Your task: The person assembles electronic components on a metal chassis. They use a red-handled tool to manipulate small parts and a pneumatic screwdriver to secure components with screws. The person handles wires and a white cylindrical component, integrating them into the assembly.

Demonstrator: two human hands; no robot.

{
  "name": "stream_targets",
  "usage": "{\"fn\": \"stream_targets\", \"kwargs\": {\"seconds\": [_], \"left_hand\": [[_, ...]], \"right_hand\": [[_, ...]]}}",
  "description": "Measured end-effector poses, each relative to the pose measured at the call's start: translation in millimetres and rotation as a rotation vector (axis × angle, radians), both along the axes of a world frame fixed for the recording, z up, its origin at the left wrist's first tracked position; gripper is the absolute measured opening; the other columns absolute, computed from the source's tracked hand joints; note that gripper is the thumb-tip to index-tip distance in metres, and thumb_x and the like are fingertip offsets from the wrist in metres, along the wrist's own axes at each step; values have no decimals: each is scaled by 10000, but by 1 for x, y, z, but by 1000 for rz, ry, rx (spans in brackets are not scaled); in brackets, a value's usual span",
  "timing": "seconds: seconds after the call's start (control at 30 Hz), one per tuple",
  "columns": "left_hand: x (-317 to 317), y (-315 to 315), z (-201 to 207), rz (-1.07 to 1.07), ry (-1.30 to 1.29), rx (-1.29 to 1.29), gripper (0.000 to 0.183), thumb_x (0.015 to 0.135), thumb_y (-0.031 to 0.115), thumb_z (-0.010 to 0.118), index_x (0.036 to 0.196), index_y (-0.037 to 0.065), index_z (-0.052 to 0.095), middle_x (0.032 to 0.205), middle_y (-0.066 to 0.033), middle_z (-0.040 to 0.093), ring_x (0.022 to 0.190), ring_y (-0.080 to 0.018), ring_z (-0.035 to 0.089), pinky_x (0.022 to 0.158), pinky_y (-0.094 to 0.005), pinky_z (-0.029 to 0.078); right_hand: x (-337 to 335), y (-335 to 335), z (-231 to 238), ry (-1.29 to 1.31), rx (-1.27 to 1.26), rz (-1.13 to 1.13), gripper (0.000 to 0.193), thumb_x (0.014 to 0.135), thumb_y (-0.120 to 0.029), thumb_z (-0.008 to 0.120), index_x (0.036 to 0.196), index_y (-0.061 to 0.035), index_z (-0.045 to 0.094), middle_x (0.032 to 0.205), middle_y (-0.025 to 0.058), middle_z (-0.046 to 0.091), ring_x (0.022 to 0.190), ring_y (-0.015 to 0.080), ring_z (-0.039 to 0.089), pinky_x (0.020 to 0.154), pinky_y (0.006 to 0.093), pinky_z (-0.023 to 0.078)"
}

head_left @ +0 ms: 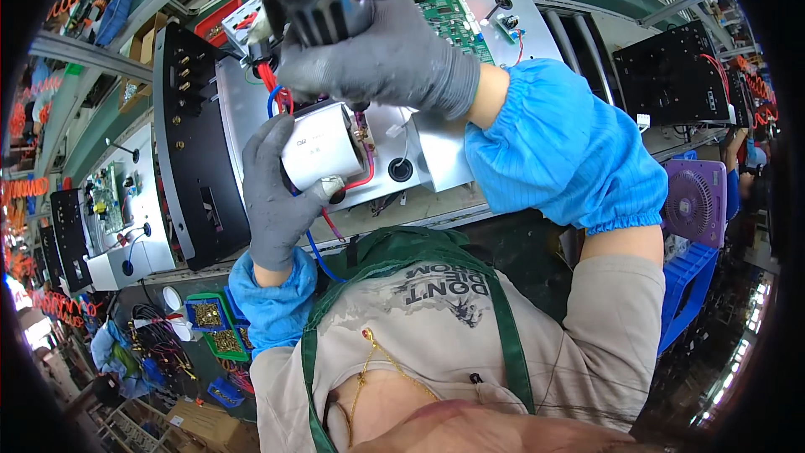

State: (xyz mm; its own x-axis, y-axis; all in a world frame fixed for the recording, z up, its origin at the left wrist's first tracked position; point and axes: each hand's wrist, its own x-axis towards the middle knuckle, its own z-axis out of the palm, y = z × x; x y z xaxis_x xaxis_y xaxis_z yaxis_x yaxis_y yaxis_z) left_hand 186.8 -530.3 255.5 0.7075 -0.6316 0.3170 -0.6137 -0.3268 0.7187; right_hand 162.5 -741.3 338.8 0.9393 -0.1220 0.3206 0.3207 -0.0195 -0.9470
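My left hand [275, 189], in a grey glove, grips a white cylindrical part [321, 149] that looks like a large capacitor. Its fingers lie along the left side, with the thumb at the lower end. Above it, my gloved right hand [394, 65] is closed around a black power screwdriver [323, 4] with a blue stripe. The tool's tip and some of those fingers are hidden. Red and blue wires [272, 92] run beside the white part, and a loose blue wire [319, 252] hangs below my left hand. All this is over an open metal chassis [532, 21].
A black panel [197, 159] stands along the chassis's left side; a green circuit board [453, 17] lies at the far side. Similar units stand left [126, 226] and right [675, 71]. A purple fan [696, 201] and blue crate [683, 294] are right, small-parts bins [220, 352] lower left.
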Motion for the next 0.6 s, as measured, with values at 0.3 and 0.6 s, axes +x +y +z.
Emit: {"fn": "stream_targets", "kwargs": {"seconds": [0.3,0.6], "left_hand": [[20,-52,29,-114,-514,371,283,844,290,530,873,35,651,996,-236,590,930,-403,530,828,-473,387],[27,-48,19,-97,-368,351,340,861,302,567,1106,74,626,1139,-249,571,1097,-414,508,952,-486,359]], "right_hand": [[-2,-7,-7,-51,-38,-37,378,612,-285,742,861,-26,623,719,78,629,678,165,612,667,312,505],[5,-5,-12,-108,-87,-91,513,567,-361,724,948,-39,606,781,159,632,722,282,640,711,387,517]]}}
